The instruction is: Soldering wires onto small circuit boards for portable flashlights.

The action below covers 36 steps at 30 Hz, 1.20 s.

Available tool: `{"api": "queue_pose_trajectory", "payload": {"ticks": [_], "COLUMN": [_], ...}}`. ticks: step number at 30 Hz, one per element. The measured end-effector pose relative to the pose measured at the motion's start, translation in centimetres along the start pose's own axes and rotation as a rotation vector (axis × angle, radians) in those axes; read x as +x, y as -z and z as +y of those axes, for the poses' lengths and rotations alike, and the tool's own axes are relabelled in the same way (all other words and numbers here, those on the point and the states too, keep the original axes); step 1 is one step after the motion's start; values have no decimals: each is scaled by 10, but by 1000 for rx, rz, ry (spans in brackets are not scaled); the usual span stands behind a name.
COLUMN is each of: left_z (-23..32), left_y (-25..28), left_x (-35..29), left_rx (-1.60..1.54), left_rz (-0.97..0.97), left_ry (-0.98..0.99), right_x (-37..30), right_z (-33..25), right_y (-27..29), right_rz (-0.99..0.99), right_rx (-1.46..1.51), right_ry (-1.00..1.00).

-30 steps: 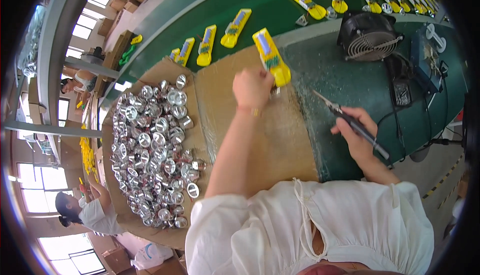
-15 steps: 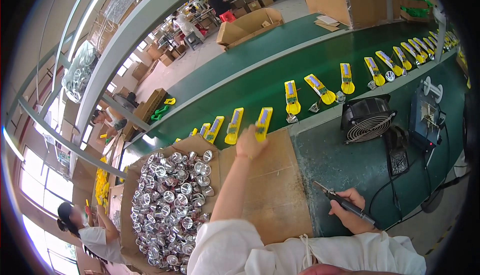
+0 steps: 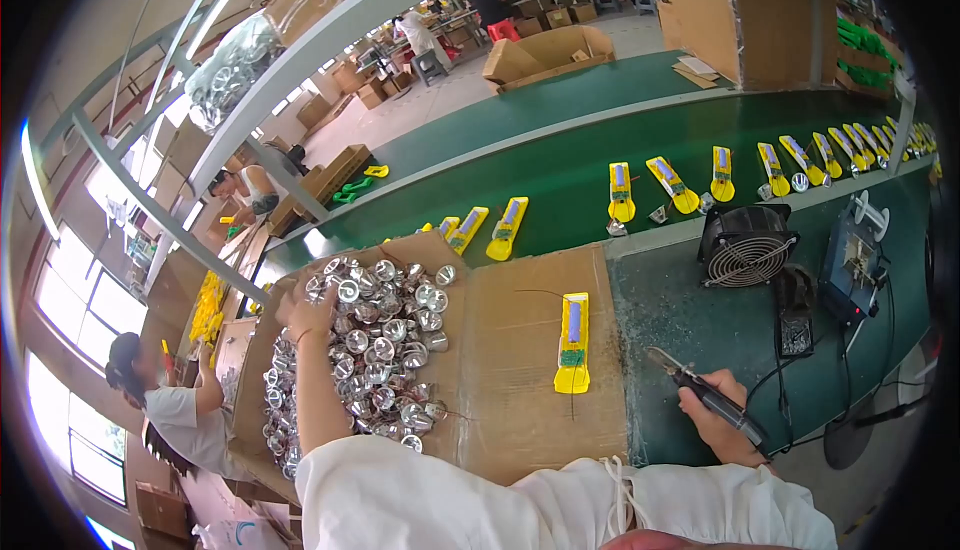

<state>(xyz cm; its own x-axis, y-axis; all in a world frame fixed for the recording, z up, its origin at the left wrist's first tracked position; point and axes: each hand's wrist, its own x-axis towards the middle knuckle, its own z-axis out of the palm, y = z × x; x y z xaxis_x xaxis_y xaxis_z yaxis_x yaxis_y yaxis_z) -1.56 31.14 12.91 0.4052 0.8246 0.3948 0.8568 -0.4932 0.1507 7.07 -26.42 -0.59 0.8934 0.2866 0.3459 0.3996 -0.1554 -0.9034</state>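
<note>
My left hand [image 3: 308,312] reaches into a cardboard box of shiny silver reflector cups [image 3: 384,348], at its far left part. Its fingertips are among the cups, and I cannot see whether they grip one. My right hand [image 3: 716,416] is closed around the dark handle of a soldering iron [image 3: 712,402], its tip pointing up and left over the green bench. Between the hands, a yellow flashlight half-shell [image 3: 572,378] lies on a flat cardboard sheet [image 3: 520,420]. It carries a purple battery [image 3: 574,320], a green circuit board [image 3: 572,358] and thin wires.
Along the green conveyor [image 3: 560,190] lie several similar yellow shells, some with reflectors beside them. A black fan [image 3: 745,248], a soldering iron stand [image 3: 796,322] and a blue unit with a solder spool [image 3: 852,260] occupy the right bench. A co-worker [image 3: 185,400] sits at the left.
My left hand has left the conveyor and moved left into the reflector box. The yellow shell it was touching now lies on the cardboard sheet. My right hand keeps the soldering iron.
</note>
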Motion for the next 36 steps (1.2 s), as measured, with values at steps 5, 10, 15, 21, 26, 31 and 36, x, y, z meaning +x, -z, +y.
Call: {"api": "queue_pose_trajectory", "payload": {"ticks": [5, 10, 15, 21, 26, 31, 36], "left_z": [-193, -152, -137, -109, -44, 4, 31], "left_y": [-49, -6, -5, -29, -31, -22, -20], "left_x": [-20, -53, -61, -66, -89, -102, -104], "left_rx": [-297, -493, -704, -1005, -896, -741, -482], "left_rz": [-252, -525, -618, -781, -772, -849, -506], "left_ry": [454, 334, 205, 133, -77, -263, -654], "right_x": [-5, 8, 6, 1, -6, -16, -16], "right_z": [5, 5, -4, -7, -5, 0, 4], "right_y": [-5, -17, -36, -37, -33, -27, -19], "right_rz": [110, 137, 136, 117, 150, 202, 154], "right_rx": [153, 158, 229, 241, 272, 218, 231], "right_ry": [-153, -74, -83, -113, -176, -215, -237]}}
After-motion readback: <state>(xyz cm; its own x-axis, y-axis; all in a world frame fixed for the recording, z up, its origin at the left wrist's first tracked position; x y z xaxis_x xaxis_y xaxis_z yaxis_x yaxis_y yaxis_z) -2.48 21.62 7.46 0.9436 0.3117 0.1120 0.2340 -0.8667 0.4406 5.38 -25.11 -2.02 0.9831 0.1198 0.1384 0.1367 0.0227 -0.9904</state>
